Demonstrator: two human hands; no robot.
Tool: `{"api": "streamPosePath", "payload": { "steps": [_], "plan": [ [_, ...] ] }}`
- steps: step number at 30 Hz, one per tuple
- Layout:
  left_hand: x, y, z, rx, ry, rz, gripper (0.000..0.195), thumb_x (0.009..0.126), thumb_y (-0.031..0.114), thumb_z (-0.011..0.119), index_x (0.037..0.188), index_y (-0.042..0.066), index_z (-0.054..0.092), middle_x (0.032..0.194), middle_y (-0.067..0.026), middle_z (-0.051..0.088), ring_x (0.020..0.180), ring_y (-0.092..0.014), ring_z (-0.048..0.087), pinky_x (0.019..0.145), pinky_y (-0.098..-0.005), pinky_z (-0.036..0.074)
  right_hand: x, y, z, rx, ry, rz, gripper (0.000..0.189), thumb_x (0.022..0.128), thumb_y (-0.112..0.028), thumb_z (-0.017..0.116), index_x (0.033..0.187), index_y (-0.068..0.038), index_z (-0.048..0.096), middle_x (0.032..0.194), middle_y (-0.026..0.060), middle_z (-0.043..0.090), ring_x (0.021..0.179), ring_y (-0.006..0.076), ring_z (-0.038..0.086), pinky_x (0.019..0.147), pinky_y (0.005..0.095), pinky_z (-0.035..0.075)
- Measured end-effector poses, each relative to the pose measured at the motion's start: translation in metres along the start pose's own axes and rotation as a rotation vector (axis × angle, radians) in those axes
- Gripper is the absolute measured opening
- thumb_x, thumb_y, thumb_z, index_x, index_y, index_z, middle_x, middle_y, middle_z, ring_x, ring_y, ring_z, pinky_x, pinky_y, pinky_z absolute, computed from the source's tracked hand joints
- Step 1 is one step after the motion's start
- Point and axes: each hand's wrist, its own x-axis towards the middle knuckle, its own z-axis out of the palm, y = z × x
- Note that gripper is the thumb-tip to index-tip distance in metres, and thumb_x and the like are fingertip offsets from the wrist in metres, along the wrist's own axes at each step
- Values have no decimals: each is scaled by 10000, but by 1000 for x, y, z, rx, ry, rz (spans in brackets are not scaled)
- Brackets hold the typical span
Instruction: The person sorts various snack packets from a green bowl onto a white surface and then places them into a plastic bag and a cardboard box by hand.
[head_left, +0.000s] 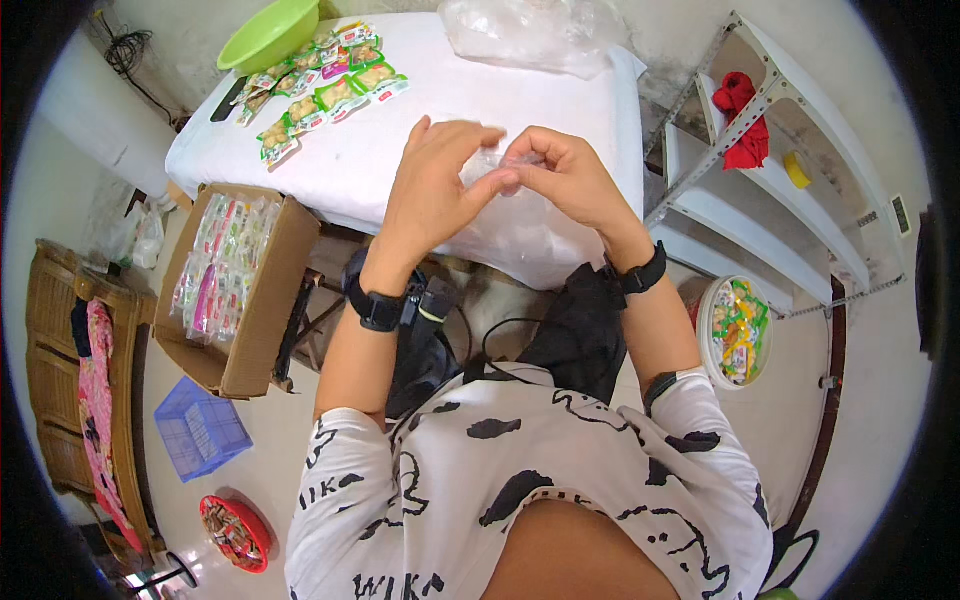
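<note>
Between my hands a clear plastic bag (525, 232) hangs over the front edge of the table, its lower part drooping toward my knees. The fingers of my right hand (570, 169) pinch the gathered top of the bag. My left hand (439, 180) is beside it, its thumb touching the bag near the right fingertips and its other fingers raised and slightly blurred. Whether the left thumb grips any plastic cannot be told. Several small snack packets (337, 94) with green edges lie in rows on the white-covered table (420, 97), beyond my left hand.
A green basin (270, 34) and a large clear bag (532, 34) are at the table's back. Left stands a cardboard box (262, 322) of bagged packets. Below are a blue crate (201, 431) and red basket (259, 525). A white bucket (705, 337) and metal shelving (750, 202) stand right.
</note>
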Motion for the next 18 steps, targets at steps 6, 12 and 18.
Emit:
{"api": "streamPosePath", "payload": {
  "steps": [6, 12, 18],
  "plan": [
    [5, -9, 2, -249, -18, -242, 126, 790, 110, 660, 774, -4, 608, 664, -50, 579, 601, -104, 508, 569, -239, 419, -12, 19, 9, 205, 47, 130, 132, 828, -112, 608, 880, 8, 599, 764, 38, 614, 694, 99, 572, 652, 235, 464],
    [-8, -25, 5, -396, 306, -446, 108, 853, 110, 607, 806, 16, 583, 596, 16, 494, 560, -41, 407, 510, -195, 353, -42, 59, -12, 70, -10, 271, 168, 841, -129, 593, 919, 14, 635, 771, 65, 639, 696, 113, 591, 668, 242, 474],
    [-37, -60, -2, -461, 393, -579, 134, 885, 143, 572, 822, 25, 558, 606, 46, 437, 548, -25, 366, 493, -184, 319, -55, 49, -44, -159, 116, 326, 142, 847, -118, 586, 912, 1, 631, 779, 62, 652, 716, 119, 612, 670, 234, 471]
  ]
}}
